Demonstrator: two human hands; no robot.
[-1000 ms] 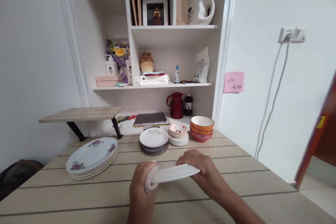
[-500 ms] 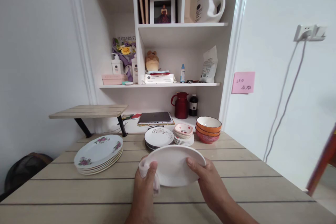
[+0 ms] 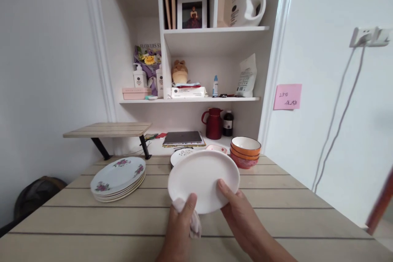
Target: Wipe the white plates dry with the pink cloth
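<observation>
A white oval plate (image 3: pixel 201 174) is held tilted up over the table, its face toward me. My left hand (image 3: pixel 181 223) grips its lower left edge, with a pale cloth (image 3: pixel 195 224) bunched between hand and plate. On the lower right edge, my right hand (image 3: pixel 238 211) clasps the plate, thumb on its face and fingers behind. Behind it, partly covered, are a floral plate stack (image 3: pixel 179 155) and a pink patterned dish (image 3: pixel 216 148). Orange and red bowls (image 3: pixel 245 153) are stacked to the right.
Several flowered plates (image 3: pixel 118 178) form a stack on the left of the slatted table (image 3: pixel 123 221). Behind it stands a small raised wooden shelf (image 3: pixel 107 129). At the back are a laptop (image 3: pixel 183 137), a red jug (image 3: pixel 214 123) and a dark bottle (image 3: pixel 227 123).
The plate has risen and turned more upright, now covering more of the dishes behind it. My left hand with the cloth has shifted right and down along its edge.
</observation>
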